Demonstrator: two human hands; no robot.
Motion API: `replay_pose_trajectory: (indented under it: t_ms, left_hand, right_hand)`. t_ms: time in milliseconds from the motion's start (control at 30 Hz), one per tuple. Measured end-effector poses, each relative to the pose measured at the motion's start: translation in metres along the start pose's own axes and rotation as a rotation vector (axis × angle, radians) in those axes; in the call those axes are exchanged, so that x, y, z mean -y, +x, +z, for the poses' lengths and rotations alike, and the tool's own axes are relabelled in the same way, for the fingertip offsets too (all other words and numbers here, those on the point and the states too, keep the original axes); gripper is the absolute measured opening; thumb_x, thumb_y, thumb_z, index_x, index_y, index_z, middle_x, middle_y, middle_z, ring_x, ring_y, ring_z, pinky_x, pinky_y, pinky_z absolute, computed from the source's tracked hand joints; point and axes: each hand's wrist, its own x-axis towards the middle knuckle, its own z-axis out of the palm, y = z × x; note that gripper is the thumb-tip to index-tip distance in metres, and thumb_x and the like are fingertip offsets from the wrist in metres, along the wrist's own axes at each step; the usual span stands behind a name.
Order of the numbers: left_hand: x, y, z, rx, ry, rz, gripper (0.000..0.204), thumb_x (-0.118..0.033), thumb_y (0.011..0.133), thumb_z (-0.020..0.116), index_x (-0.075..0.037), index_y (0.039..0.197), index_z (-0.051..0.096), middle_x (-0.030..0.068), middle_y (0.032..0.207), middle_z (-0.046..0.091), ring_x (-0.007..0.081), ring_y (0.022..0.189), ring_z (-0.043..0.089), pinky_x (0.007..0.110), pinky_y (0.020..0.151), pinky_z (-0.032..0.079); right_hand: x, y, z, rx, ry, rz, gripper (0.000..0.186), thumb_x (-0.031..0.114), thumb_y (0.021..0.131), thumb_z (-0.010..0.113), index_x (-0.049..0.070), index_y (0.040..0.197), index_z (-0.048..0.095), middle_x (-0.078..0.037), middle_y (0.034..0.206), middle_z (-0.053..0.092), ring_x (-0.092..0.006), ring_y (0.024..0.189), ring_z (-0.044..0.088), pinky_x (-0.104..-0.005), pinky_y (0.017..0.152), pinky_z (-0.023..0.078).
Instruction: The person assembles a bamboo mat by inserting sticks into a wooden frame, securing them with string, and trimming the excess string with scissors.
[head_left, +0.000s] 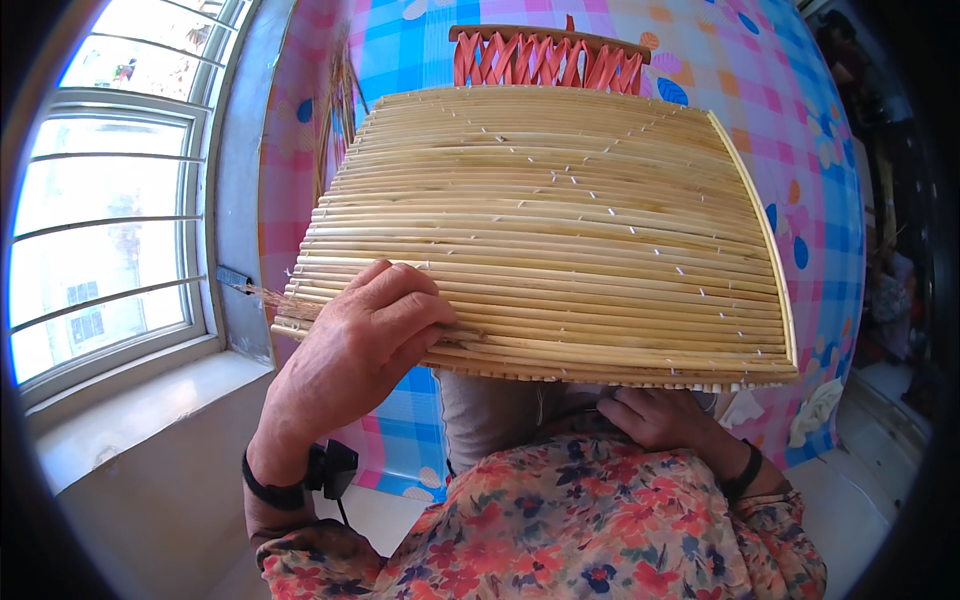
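Note:
A mat of pale stalks [560, 230], laid side by side and stitched with short white threads, leans across my lap. My left hand [365, 320] rests on its near left part, fingers closed around a tuft of dry straw [272, 297]. The feathery end sticks out to the left, and a darker stub shows past the fingertips. Below the mat's near edge is my right hand [655, 415], its fingers curled inward. The mat partly covers that hand, and what it holds, if anything, is hidden.
Behind the mat stands a rack with red woven straps [550, 62] on a checked, flowered cloth [400, 60]. Dry stalks [337, 110] lie at the far left. A barred window [115, 220] and its sill [150, 415] are on the left. White crumpled cloth [815, 410] lies right.

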Motion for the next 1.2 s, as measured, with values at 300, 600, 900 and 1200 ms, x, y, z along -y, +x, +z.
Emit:
replay_pose_trajectory:
  t_ms: [300, 600, 900, 1200]
  left_hand:
    - [-0.003, -0.007, -0.002, 0.028, 0.273, 0.051, 0.018, 0.002, 0.078, 0.064, -0.004, 0.095, 0.060, 0.0071, 0.096, 0.058, 0.0278, 0.091, 0.058, 0.038, 0.076, 0.050]
    - [0.005, -0.011, 0.012, -0.123, 0.301, 0.060, 0.013, 0.002, 0.079, 0.059, -0.002, 0.091, 0.054, 0.0125, 0.094, 0.057, 0.0320, 0.096, 0.057, 0.041, 0.084, 0.047]
    - [0.006, -0.001, 0.008, -0.019, 0.072, 0.131, 0.017, -0.008, 0.082, 0.065, -0.006, 0.099, 0.064, 0.0113, 0.085, 0.056, 0.0306, 0.087, 0.058, 0.041, 0.078, 0.047]
    - [0.023, 0.017, -0.005, 0.151, -0.142, 0.092, 0.018, -0.004, 0.081, 0.067, -0.005, 0.099, 0.067, 0.0078, 0.083, 0.057, 0.0244, 0.077, 0.058, 0.032, 0.069, 0.048]
  right_hand:
    - [-0.002, -0.004, -0.004, 0.002, 0.147, 0.050, 0.014, 0.013, 0.082, 0.062, 0.008, 0.095, 0.064, -0.004, 0.082, 0.054, -0.0197, 0.079, 0.060, -0.0324, 0.066, 0.052]
    - [0.004, -0.030, -0.012, -0.287, 0.066, 0.051, 0.019, 0.010, 0.071, 0.070, 0.008, 0.089, 0.063, -0.004, 0.076, 0.050, -0.0193, 0.070, 0.055, -0.0306, 0.057, 0.048]
    - [0.020, -0.059, -0.028, -0.165, 0.001, 0.225, 0.019, 0.009, 0.068, 0.068, 0.009, 0.087, 0.063, -0.004, 0.074, 0.050, -0.0232, 0.069, 0.054, -0.0345, 0.058, 0.046]
    - [0.023, -0.057, -0.028, -0.005, -0.061, 0.220, 0.018, 0.012, 0.068, 0.060, 0.011, 0.086, 0.063, -0.003, 0.073, 0.048, -0.0226, 0.071, 0.050, -0.0340, 0.061, 0.045]
